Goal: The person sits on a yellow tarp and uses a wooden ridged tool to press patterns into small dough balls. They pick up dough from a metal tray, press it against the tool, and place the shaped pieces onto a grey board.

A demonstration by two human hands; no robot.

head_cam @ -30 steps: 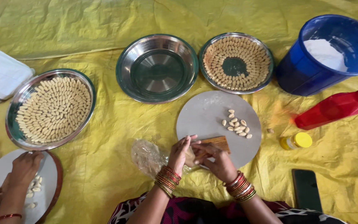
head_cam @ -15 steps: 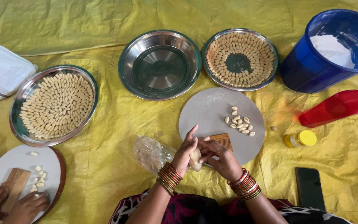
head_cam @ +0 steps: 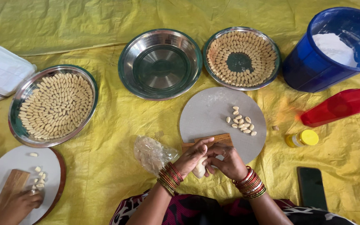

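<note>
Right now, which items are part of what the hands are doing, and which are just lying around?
In use: left hand and right hand on the dough lump, ridged wooden board, round grey board, shaped pieces, part-filled steel plate.

Lying about: black phone, red bottle, yellow-capped jar, plastic bag.

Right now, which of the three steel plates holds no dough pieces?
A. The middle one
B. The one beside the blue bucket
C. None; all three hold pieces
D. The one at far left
A: the middle steel plate shows only bare metal, while the left plate is filled with shaped dough pieces and the plate by the blue bucket carries a ring of them around a bare centre.
</note>
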